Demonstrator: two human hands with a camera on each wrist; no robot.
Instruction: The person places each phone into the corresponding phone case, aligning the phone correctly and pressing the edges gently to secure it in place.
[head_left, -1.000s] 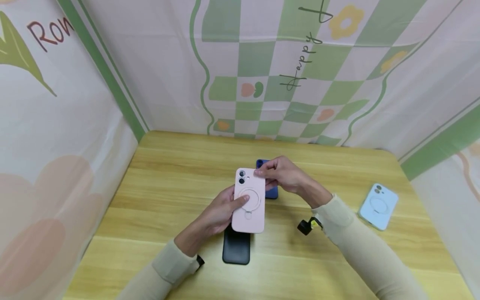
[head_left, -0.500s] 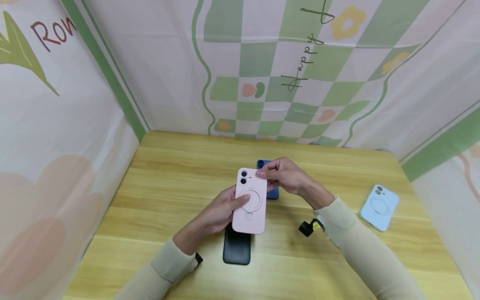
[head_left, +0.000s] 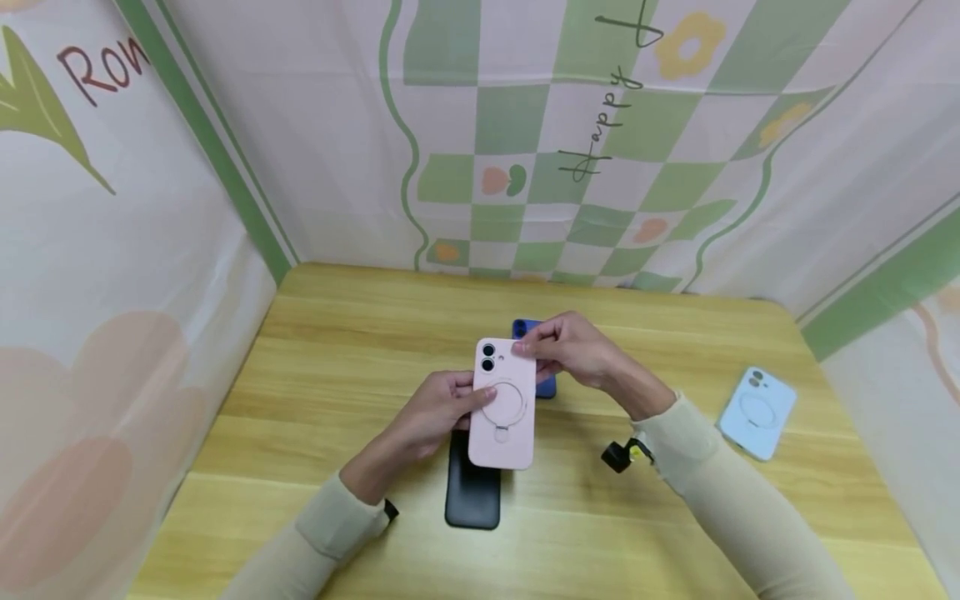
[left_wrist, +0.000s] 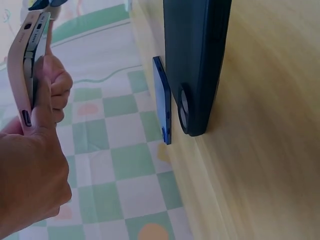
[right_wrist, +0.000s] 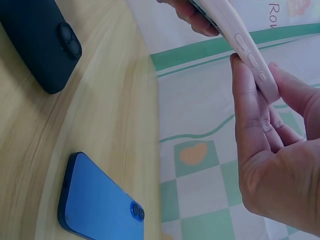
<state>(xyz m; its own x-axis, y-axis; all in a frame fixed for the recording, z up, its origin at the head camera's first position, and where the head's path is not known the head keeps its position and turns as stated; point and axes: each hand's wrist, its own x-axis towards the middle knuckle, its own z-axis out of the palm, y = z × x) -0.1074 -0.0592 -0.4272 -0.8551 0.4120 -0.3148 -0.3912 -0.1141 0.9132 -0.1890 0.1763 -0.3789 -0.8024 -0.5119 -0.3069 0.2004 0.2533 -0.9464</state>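
Pink case [head_left: 502,404]: matt, soft-looking silicone; table [head_left: 337,350]: smooth wood-grain; blue phone [right_wrist: 100,202]: glossy.

The table [head_left: 315,350] is enclosed by cloth walls [head_left: 525,125] on its left, far and right sides. Above the middle of the table, both hands hold one phone case [head_left: 502,404] clear of the surface, its back facing up. The left hand [head_left: 435,412] grips the case from the left. The right hand [head_left: 570,350] pinches its far right corner. A second phone [head_left: 472,496] lies flat on the table directly beneath the near end of the held case. A third phone [head_left: 542,382] lies flat just beyond the held case, under the right hand. A fourth case [head_left: 757,412] lies flat well apart, near the right edge of the table.
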